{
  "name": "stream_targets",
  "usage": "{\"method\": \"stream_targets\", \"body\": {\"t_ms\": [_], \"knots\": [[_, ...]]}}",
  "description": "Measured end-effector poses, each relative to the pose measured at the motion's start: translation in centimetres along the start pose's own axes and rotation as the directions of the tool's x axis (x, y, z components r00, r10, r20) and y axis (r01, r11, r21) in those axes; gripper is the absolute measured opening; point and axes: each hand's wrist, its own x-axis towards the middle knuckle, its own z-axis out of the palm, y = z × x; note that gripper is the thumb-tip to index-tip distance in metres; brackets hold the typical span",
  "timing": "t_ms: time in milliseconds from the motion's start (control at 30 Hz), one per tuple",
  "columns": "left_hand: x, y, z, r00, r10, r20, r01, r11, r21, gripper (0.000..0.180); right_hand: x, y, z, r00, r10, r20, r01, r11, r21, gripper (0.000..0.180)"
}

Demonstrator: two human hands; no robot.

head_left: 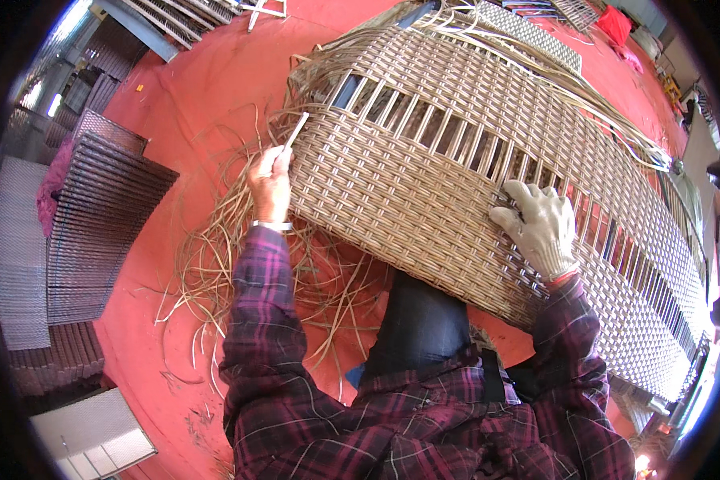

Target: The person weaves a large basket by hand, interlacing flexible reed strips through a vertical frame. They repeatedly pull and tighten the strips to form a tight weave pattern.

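Across my lap lies a large woven panel (408,176) of brown wicker-like strips, with an open band of bare strands running along its length. At the panel's left end, my bare left hand (270,182) pinches a short pale flat strip (297,130) that points up past the fingers. My right hand (540,228), in a cream work glove, rests on the weave beside the open band. Its thumb and bent fingers are apart, with nothing seen between them. The fingertips lie close to the band's edge.
Loose strips (208,264) lie tangled on the red floor (148,248) at the left, under the panel's end. Dark woven panels (108,216) stand stacked further left. More long strips (608,120) trail along the panel's far edge. A red cloth (614,26) lies at the back right.
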Motion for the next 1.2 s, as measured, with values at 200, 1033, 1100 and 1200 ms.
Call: {"method": "stream_targets", "body": {"t_ms": [200, 1033, 1100, 1200], "knots": [[-1.5, 0.7, -0.7, 0.999, -0.028, 0.045, 0.032, 0.994, -0.101, 0.019, 1.3, -0.3, -1.6, 0.995, -0.059, -0.086, 0.068, 0.992, 0.104, 0.022], [11.0, 1.2, -3.2, 0.805, 0.070, 0.589, -0.517, 0.570, 0.638, 0.025, 14.7, -8.8, -1.8, 0.891, -0.426, -0.156, 0.446, 0.887, 0.124, 0.027], [11.8, 0.4, -2.2, 0.755, 0.066, 0.652, -0.557, 0.589, 0.586, 0.025, 18.2, -11.4, 0.7, 0.828, -0.516, -0.218, 0.555, 0.810, 0.191, 0.024], [12.7, -1.0, -0.4, 0.677, -0.085, 0.731, -0.296, 0.878, 0.377, 0.021, 21.8, -13.8, 4.2, 0.820, -0.548, -0.167, 0.572, 0.796, 0.198, 0.021]]}}
